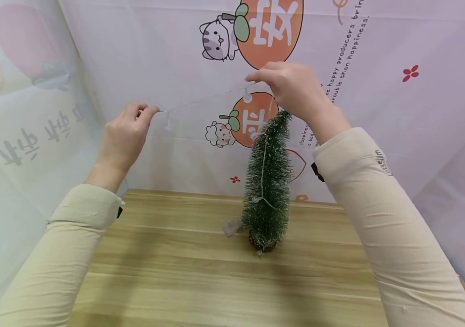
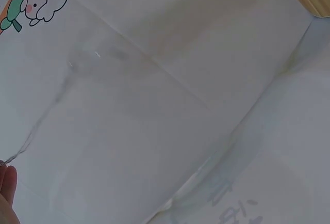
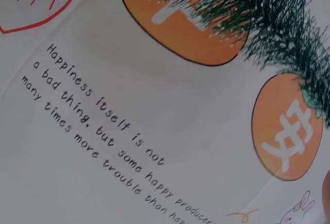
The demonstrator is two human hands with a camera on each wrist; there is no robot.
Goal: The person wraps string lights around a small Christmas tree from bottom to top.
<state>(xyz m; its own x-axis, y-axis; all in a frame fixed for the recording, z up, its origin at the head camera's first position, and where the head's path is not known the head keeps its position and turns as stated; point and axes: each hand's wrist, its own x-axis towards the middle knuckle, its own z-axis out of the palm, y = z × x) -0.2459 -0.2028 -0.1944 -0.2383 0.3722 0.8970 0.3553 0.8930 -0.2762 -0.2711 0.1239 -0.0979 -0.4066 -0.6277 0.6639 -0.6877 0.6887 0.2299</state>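
Note:
A small green artificial Christmas tree [image 1: 269, 172] with whitish tips stands upright on a brown round base [image 1: 263, 243]. A clear string of lights [image 1: 208, 97] runs down the tree's front and stretches from near its top out to the left. My left hand [image 1: 123, 134] pinches the string's left part between thumb and fingers, beside a dangling clear bulb [image 1: 169, 123]. At the tree's tip, my right hand [image 1: 294, 91] pinches the string with another bulb [image 1: 247, 97] hanging just below. The left wrist view shows the thin wire [image 2: 32, 135] at the fingertips; the right wrist view shows tree bristles [image 3: 268, 15].
The tree stands on a wood-grain tabletop [image 1: 175, 272]. A small pale translucent piece [image 1: 231, 227] lies left of its base. Printed white cloth [image 1: 167, 54] rises close behind the tree, with more cloth [image 1: 20, 150] along the left and right sides.

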